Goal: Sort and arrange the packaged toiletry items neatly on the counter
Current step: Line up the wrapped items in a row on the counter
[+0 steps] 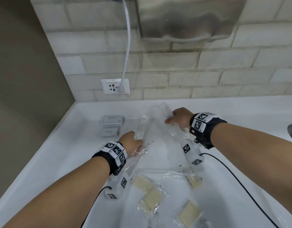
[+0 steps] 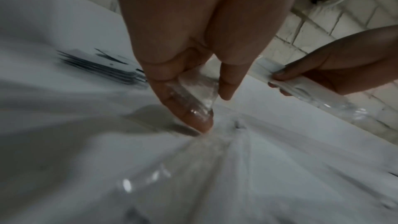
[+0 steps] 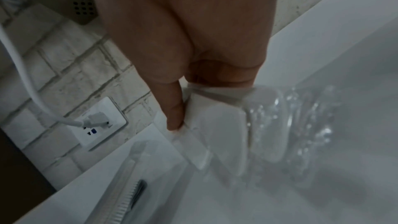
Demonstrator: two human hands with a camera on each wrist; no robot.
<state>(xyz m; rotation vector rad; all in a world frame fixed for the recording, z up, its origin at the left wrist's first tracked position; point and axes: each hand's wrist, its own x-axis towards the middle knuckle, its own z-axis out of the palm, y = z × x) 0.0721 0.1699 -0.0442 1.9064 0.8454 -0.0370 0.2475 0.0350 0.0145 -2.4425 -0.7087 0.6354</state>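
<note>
Both hands work at a large clear plastic bag (image 1: 158, 142) spread on the white counter (image 1: 59, 153): the left hand (image 1: 131, 143) pinches a crumpled fold at the bag's left edge, and the right hand (image 1: 179, 117), farther right, curls its fingers round clear-wrapped white packets (image 3: 217, 135). Small white boxes (image 1: 111, 126) sit stacked at far left, while wrapped cream-coloured pads (image 1: 152, 199) lie scattered nearest. The step appears to be emptying the bag; next, the held packets likely need setting down in a tidy group beside the boxes.
</note>
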